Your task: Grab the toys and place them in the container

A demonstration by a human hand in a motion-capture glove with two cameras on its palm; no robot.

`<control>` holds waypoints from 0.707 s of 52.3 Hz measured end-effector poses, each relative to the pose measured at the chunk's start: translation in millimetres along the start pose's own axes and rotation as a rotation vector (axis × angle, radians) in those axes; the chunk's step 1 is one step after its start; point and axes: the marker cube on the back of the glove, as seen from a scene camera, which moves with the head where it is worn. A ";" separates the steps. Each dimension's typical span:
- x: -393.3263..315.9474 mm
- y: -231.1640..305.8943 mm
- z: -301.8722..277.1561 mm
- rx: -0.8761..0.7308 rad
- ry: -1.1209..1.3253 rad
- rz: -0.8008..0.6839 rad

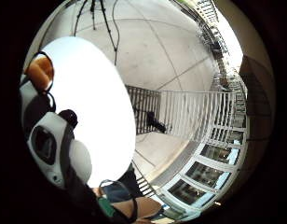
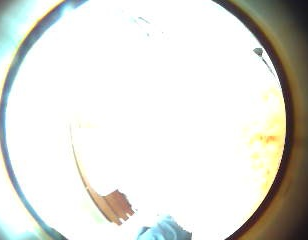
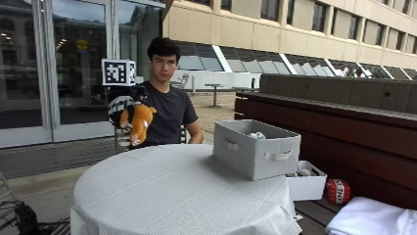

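While raised off the table (image 3: 163,196) | fingers (image 3: 127,113) grip orange plush toy (image 3: 139,123) | container (image 3: 256,148) apart

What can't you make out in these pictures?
- Gloved right hand: outside view, the orange plush toy it holds up covers the fingers.
- Grey container: outside view, its wall hides all contents but something pale at the rim.
- Thumb side palm view: glare washes out nearly everything.

Outdoor courtyard: paved ground (image 3: 39,186), building facade (image 3: 273,24) (glass doors (image 3: 72,63) behind).
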 end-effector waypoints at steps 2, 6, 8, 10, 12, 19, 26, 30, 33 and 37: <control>-7.9 3.9 -15.4 0.015 0.006 -0.088; -31.3 11.6 -42.0 0.022 0.013 -0.037; -48.3 14.2 -55.3 0.058 0.008 0.005; -66.2 17.2 -69.3 0.094 0.004 0.006; -82.7 21.5 -82.0 0.105 0.005 -0.004; -133.9 42.9 -118.5 0.144 0.018 -0.062; -187.6 61.7 -144.9 0.204 0.011 -0.101; -219.8 73.8 -155.5 0.216 -0.012 -0.131; -246.7 80.6 -160.5 0.243 -0.015 -0.154; -283.5 92.4 -162.3 0.260 -0.014 -0.213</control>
